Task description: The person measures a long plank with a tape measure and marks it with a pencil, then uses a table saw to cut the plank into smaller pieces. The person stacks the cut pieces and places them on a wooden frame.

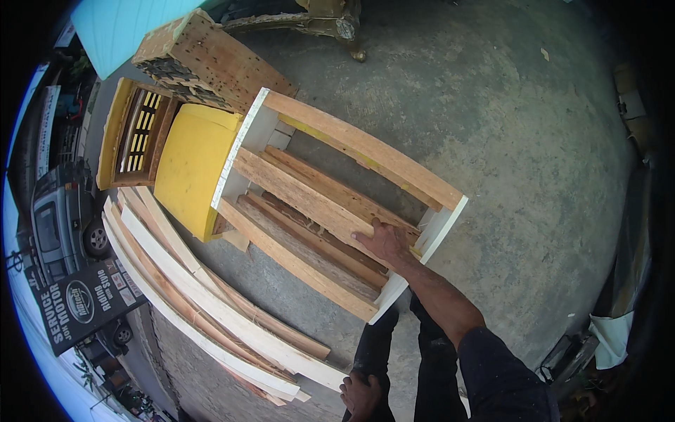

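A box-like wooden frame [330, 116] stands in front of me, with several long brown rails between two white-edged end pieces. My right hand [387, 243] is on its middle board [302, 191], close to the near end piece. The thumb lies on top of that board and the fingers bend over its far edge, their tips partly hidden. Lower down, my left hand [361, 396] rests on my dark-trousered leg, fingers loosely spread and nothing visible in it. Close to that hand are the near ends of long pale wood strips [232, 309].
Beyond the frame's left end sit a yellow padded chair [193, 165] and a brown wooden block-shaped piece [218, 63]. A carved furniture leg [344, 28] stands at the top. Left lie a dark sign [88, 306] and a parked vehicle [63, 214]. Concrete floor [534, 155] extends right.
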`<action>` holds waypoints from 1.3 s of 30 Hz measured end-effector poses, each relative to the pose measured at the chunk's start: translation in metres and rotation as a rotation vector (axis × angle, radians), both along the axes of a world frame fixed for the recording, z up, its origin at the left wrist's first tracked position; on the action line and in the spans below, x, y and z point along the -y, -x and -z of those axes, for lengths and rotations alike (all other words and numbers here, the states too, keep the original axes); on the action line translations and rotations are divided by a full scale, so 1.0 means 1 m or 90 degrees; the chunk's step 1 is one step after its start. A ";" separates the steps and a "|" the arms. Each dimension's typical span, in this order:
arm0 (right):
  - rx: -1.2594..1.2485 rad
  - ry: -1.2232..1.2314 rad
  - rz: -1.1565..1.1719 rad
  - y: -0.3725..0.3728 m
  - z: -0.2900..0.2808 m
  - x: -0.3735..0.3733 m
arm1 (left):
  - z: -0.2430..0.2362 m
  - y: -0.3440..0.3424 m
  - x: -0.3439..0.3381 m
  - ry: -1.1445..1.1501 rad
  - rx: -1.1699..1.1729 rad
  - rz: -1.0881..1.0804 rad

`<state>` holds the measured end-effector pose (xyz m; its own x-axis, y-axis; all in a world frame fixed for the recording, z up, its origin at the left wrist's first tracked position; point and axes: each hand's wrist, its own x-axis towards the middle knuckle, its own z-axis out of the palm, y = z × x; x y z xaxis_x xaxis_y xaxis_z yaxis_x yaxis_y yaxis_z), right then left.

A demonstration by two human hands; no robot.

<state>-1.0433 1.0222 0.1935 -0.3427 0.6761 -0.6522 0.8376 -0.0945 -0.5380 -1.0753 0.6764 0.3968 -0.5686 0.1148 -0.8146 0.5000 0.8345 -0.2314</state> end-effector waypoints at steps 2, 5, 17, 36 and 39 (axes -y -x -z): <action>-0.001 -0.176 0.010 -0.004 -0.009 0.015 | 0.000 0.001 0.011 -0.033 0.008 0.032; -0.041 -0.309 0.072 -0.019 -0.046 0.051 | -0.008 0.017 0.042 -0.191 0.053 0.070; 0.484 0.330 0.330 -0.364 -0.249 0.499 | -0.258 0.128 0.128 -0.292 0.241 0.260; -0.066 0.169 1.361 -0.187 -0.252 0.782 | -0.353 -0.082 0.027 -0.146 0.592 0.948; -0.117 0.158 1.554 -0.206 -0.255 0.809 | -0.361 -0.163 0.051 -0.101 0.633 1.035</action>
